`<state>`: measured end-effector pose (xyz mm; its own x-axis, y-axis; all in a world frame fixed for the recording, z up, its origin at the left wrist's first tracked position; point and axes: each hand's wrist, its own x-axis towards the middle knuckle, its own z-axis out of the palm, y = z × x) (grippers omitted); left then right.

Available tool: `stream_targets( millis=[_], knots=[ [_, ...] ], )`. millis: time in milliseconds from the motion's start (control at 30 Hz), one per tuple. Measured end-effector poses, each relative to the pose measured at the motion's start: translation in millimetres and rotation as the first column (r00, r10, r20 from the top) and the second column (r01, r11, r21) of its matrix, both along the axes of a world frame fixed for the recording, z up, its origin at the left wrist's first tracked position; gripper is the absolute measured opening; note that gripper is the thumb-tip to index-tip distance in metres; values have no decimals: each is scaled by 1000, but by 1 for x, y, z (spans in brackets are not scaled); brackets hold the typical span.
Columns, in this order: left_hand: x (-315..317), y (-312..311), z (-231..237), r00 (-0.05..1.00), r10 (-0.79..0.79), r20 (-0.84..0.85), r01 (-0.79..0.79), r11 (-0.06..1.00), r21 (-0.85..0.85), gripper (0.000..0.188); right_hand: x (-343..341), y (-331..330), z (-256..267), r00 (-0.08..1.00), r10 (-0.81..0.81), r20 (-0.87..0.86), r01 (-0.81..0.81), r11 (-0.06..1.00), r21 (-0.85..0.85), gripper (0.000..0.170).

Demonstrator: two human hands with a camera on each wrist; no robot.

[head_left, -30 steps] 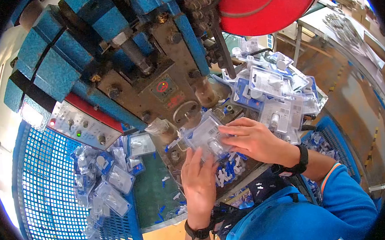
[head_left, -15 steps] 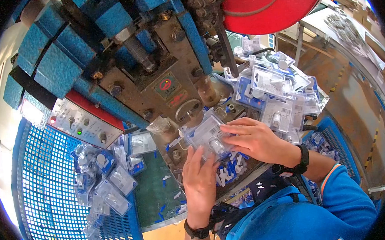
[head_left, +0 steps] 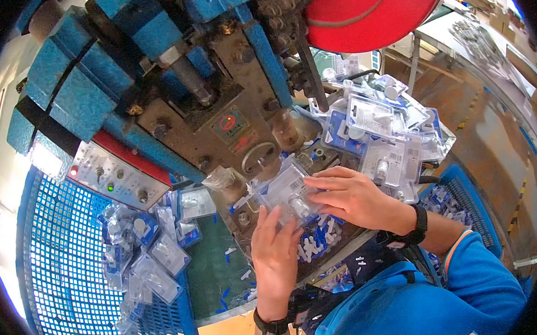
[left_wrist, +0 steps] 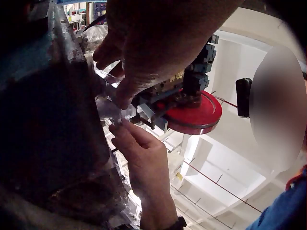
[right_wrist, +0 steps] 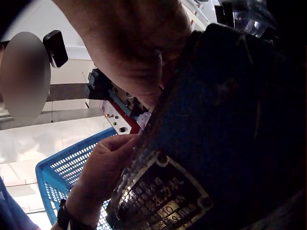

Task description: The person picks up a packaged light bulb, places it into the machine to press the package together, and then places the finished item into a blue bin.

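A clear blister pack (head_left: 281,190) with a printed card inside lies under the ram of the blue press (head_left: 240,116) in the head view. Its lower left edge is gripped by my left hand (head_left: 273,254). On the right edge, my right hand (head_left: 364,199) holds the pack, fingers laid over its top. The left wrist view shows the right hand (left_wrist: 146,158) with thumb and fingertips together at the clear plastic. Seen from the right wrist, the left hand (right_wrist: 105,160) pinches beside the press body, which hides most of the pack.
Blister packs (head_left: 377,116) are heaped right of the press. More packs (head_left: 143,238) lie in and over a blue mesh basket (head_left: 51,263) at left. Small blue and white hang-tab scraps (head_left: 317,235) litter the press bed. A control box (head_left: 117,178) and red flywheel (head_left: 375,7) flank the ram.
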<state>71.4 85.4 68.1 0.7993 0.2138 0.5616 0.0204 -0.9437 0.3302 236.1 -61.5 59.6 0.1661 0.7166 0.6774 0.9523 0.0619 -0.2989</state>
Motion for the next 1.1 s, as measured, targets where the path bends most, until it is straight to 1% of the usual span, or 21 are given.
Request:
stream_targets(
  millis=[300, 467, 1100],
  knots=[
    [0, -3, 0, 1000, 22, 1, -22, 1000, 12, 29, 1, 0, 1, 1000, 0, 19, 1, 1000, -20, 35],
    [1, -5, 3, 999, 39, 7, -39, 999, 19, 27, 1, 0, 1, 1000, -16, 17, 16, 999, -29, 33],
    [1, -4, 2, 1000, 24, 11, -24, 1000, 20, 26, 0, 0, 0, 1000, -24, 18, 25, 999, -27, 32]
  ],
)
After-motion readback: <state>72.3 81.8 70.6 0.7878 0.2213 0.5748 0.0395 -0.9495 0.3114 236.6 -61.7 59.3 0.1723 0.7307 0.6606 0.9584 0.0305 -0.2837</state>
